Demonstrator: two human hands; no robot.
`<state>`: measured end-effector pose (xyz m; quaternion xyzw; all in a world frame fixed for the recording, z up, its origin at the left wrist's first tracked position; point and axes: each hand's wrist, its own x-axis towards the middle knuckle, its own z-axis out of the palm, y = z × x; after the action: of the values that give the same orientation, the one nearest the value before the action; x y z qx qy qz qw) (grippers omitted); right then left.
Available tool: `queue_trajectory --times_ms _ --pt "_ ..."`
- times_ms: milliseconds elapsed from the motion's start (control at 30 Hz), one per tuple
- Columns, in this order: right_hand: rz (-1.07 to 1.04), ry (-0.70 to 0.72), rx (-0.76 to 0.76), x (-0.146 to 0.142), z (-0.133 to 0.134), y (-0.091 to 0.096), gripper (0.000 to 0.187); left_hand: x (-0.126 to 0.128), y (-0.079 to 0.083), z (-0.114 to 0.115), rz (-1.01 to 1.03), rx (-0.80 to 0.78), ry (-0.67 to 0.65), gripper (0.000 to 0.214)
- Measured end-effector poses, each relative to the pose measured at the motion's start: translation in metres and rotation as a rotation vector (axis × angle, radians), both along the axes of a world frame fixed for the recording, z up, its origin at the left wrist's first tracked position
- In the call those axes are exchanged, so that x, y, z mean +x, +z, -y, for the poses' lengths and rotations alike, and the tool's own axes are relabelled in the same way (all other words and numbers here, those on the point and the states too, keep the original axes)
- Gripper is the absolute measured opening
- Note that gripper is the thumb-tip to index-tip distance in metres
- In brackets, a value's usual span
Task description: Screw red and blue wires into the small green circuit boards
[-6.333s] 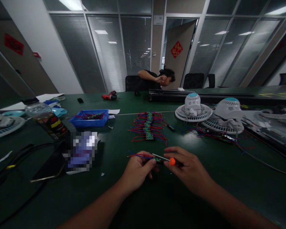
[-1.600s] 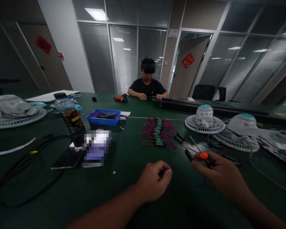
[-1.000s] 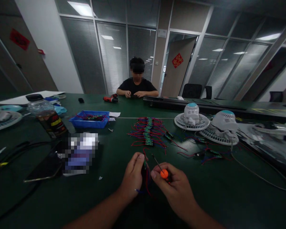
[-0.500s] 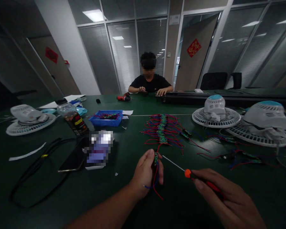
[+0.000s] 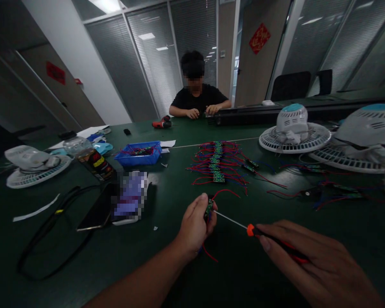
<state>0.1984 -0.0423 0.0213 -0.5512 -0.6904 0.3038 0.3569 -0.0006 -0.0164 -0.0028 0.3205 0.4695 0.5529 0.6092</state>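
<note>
Between the thumb and fingers of my left hand [image 5: 194,226] is a small green circuit board [image 5: 208,208] with red and blue wires. One red wire curves away to the right above it, another hangs below. My right hand [image 5: 304,252] grips a screwdriver [image 5: 284,245] with a red and black handle and an orange collar. Its thin metal shaft points left, and the tip is at the board's right edge; whether it touches cannot be made out. Just beyond my left hand lies a row of several wired circuit boards [image 5: 216,162] on the green table [image 5: 141,269].
Left are a blue tray [image 5: 137,159] of wired parts, a drink bottle [image 5: 98,164], a dark phone [image 5: 96,209] and a black cable [image 5: 25,252]. White fan heads [image 5: 293,128] stand right, near loose boards [image 5: 343,191]. A person [image 5: 195,96] sits opposite, beside a red drill [image 5: 162,123].
The screwdriver tip has come closer to the board in my left hand. The board has tilted and its upper red wire now swings right. The camera view has shifted and tilted.
</note>
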Motion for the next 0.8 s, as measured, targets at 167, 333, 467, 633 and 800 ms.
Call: queue_trajectory --times_ms 167,333,467,633,800 --pt "-0.020 0.000 -0.045 -0.001 0.000 0.002 0.030 0.002 0.001 0.001 -0.033 0.008 0.038 0.042" --pt "0.011 0.116 -0.154 0.003 -0.006 0.014 0.029 0.003 0.001 0.001 -0.129 0.050 0.062 0.046" --pt "-0.083 0.208 -0.452 0.007 -0.013 0.017 0.037 0.002 0.001 0.003 -0.237 0.132 0.028 0.046" --pt "-0.365 0.113 -0.890 0.007 -0.013 0.017 0.042 -0.002 0.004 0.006 -0.347 0.149 0.009 0.046" --pt "-0.632 0.106 -1.154 0.007 -0.011 0.009 0.035 -0.007 0.007 0.006 -0.373 0.192 -0.047 0.045"
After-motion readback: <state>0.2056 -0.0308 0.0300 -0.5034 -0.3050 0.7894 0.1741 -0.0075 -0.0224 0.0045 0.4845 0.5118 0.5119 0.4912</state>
